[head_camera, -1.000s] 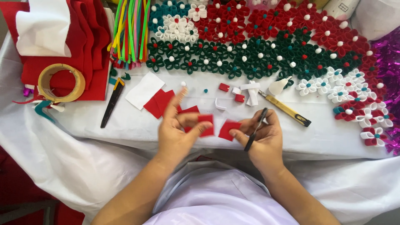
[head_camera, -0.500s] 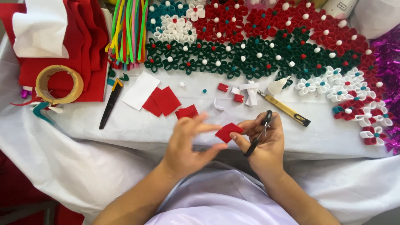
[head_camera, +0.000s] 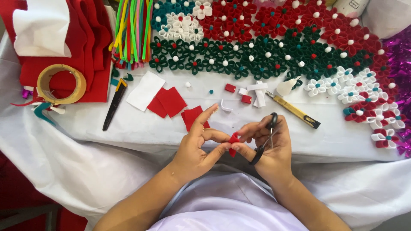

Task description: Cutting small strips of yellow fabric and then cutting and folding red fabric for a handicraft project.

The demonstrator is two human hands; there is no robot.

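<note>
Left hand [head_camera: 195,149] and right hand [head_camera: 267,147] drawn together over the table's near edge, fingertips of both pinched on one small red felt piece [head_camera: 233,143], folded or bunched between them. Black-handled scissors [head_camera: 265,139] hooked on the right hand, blades apparently shut and pointing up and away; left index finger raised clear.

Risks, as judged: fold springing open if the pinch loosens, felt being soft yet slightly stiff; piece dropping to the lap, held as it is past the table edge; scissor tips catching a finger, hanging so near the pinch.

Outward: flat red felt squares [head_camera: 169,102] just ahead of the left hand, matte and fuzzy, beside a white rectangle [head_camera: 145,90]. Small red and white scraps [head_camera: 246,94] near a yellow utility knife [head_camera: 293,110] and a second cutter with black body [head_camera: 114,105]. Tape roll [head_camera: 61,83], tan, hollow ring, resting on stacked red felt sheets [head_camera: 83,38] at far left. Bundle of pipe cleaners [head_camera: 130,30], bright green, yellow and red, thin and furry. Across the back, rows of finished folded-petal flowers [head_camera: 274,47] in red, dark green and white, each with a round pompom centre. Purple tinsel [head_camera: 400,64] at the right edge, shiny. White tablecloth [head_camera: 85,141], wrinkled.
</note>
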